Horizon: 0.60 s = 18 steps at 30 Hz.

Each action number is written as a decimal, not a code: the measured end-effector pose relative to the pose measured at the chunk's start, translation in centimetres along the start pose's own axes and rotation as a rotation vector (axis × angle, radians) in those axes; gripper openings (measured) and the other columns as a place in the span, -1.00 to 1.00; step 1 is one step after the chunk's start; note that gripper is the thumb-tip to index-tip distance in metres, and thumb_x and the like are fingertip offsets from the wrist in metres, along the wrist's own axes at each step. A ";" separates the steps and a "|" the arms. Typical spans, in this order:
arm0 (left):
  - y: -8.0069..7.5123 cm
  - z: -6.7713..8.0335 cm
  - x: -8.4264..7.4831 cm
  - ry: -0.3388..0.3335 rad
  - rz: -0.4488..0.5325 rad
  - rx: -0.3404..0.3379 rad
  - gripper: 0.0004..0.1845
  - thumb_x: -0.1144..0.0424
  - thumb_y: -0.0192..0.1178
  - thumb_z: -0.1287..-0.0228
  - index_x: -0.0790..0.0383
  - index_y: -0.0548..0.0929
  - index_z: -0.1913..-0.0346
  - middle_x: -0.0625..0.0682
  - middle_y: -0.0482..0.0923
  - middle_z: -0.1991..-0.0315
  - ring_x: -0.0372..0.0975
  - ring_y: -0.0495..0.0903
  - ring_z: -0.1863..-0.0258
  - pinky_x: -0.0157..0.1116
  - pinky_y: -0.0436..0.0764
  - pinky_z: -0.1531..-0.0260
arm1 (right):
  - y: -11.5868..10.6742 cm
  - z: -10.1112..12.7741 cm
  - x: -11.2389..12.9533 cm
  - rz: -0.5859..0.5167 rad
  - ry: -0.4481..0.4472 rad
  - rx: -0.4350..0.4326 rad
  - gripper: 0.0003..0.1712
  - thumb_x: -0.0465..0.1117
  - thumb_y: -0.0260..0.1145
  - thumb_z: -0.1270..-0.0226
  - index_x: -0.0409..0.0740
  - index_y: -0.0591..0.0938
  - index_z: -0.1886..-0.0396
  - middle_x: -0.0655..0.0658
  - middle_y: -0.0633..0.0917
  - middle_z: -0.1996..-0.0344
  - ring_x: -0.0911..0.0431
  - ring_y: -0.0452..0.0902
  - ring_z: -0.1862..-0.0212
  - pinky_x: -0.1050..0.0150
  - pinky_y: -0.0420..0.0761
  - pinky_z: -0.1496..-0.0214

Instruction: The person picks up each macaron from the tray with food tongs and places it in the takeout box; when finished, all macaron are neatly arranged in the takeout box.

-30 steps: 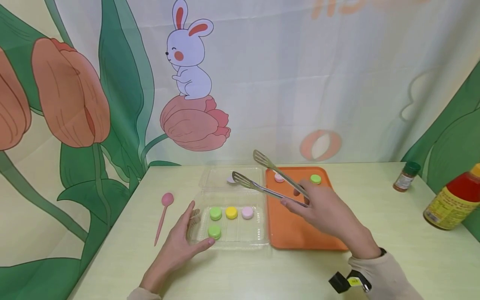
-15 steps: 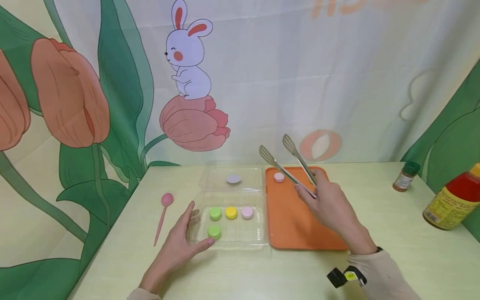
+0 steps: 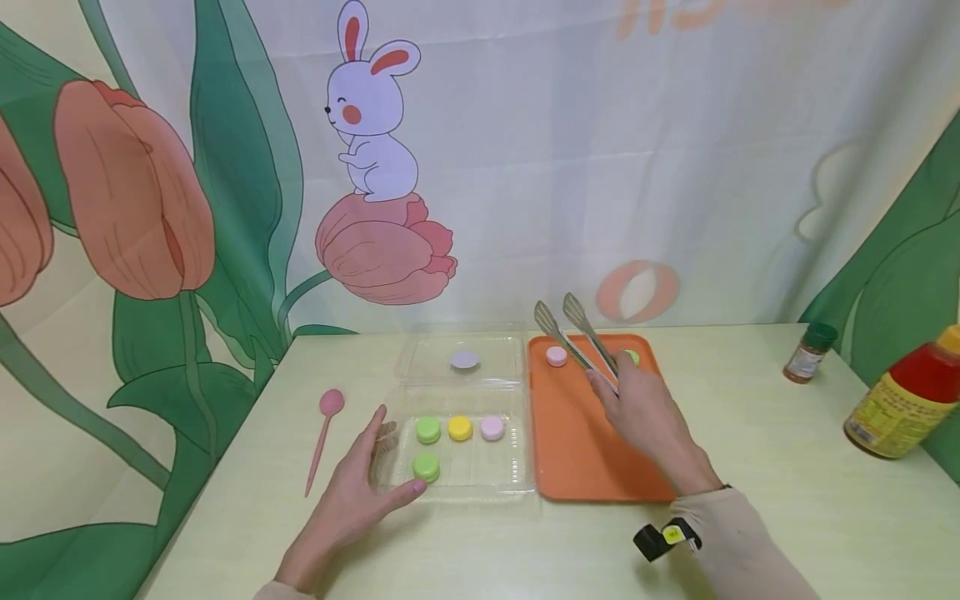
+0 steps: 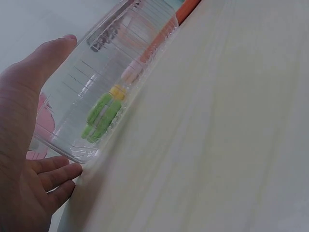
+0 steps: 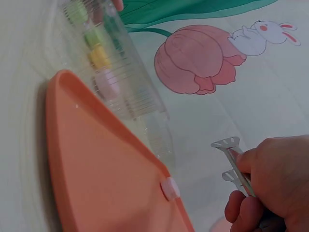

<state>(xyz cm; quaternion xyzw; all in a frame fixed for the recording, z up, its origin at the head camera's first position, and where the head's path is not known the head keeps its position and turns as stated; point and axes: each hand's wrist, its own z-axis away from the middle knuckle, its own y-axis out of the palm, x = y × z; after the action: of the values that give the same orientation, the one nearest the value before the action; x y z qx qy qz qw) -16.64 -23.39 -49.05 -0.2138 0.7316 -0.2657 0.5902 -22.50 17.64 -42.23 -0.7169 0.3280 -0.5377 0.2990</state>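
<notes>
One pink spoon (image 3: 320, 442) lies left of the container (image 3: 476, 467), two bottles (image 3: 900, 400) far right.

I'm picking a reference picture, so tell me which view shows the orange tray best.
The head view: it shows nearly the whole orange tray, though the right hand covers part. The right wrist view cuts it off at the bottom; the left wrist view shows only a strip.

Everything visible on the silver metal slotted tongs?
The silver, metallic-looking tongs have two slender arms ending in slotted heads. The bare right hand grips them and hides their rear end. The heads stand apart with nothing between them, pointing forward, raised near the far end of the orange rectangular tray without touching it.
</notes>
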 end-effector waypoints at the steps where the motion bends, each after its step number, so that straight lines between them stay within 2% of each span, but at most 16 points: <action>1: 0.0 0.0 0.0 -0.004 0.003 0.002 0.34 -0.34 0.55 0.02 -0.16 -0.10 -0.70 0.03 0.28 -0.56 -0.02 0.22 -0.57 0.08 0.23 -0.53 | 0.2 -0.1 -0.1 0.012 0.003 0.004 -0.41 0.07 0.16 -0.63 -0.45 0.43 -0.16 -0.15 0.52 0.57 0.06 0.42 0.64 0.22 0.42 0.65; 6: 0.0 0.0 0.0 0.007 0.007 -0.001 0.33 -0.33 0.55 0.02 -0.18 -0.10 -0.70 0.03 0.28 -0.56 -0.02 0.23 -0.56 0.08 0.24 -0.52 | 0.7 -0.1 -0.8 0.083 0.003 0.018 -0.44 0.03 0.22 -0.60 -0.47 0.48 -0.10 -0.15 0.56 0.54 0.04 0.47 0.58 0.21 0.45 0.60; 11: 0.1 -0.1 0.3 0.046 0.002 -0.011 0.34 -0.31 0.55 0.01 -0.07 -0.07 -0.70 0.06 0.32 -0.54 0.00 0.31 -0.52 0.06 0.30 -0.49 | 1.1 -0.1 -1.3 0.116 0.006 0.045 -0.40 0.04 0.21 -0.60 -0.49 0.47 -0.17 -0.14 0.59 0.54 0.05 0.50 0.56 0.21 0.46 0.59; 18: 0.1 -0.1 0.4 0.045 -0.001 -0.010 0.34 -0.32 0.55 0.01 -0.08 -0.09 -0.70 0.07 0.31 -0.54 0.02 0.31 -0.52 0.08 0.29 -0.49 | 1.6 0.1 -1.4 0.130 0.078 0.108 -0.49 0.08 0.22 -0.59 -0.34 0.50 -0.06 -0.12 0.55 0.55 0.05 0.46 0.57 0.21 0.40 0.63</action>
<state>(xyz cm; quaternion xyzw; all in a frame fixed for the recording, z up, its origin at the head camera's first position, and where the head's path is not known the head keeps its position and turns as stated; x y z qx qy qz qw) -16.85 -23.56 -49.43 -0.2113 0.7459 -0.2670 0.5725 -22.87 17.79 -44.27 -0.6555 0.3558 -0.5616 0.3582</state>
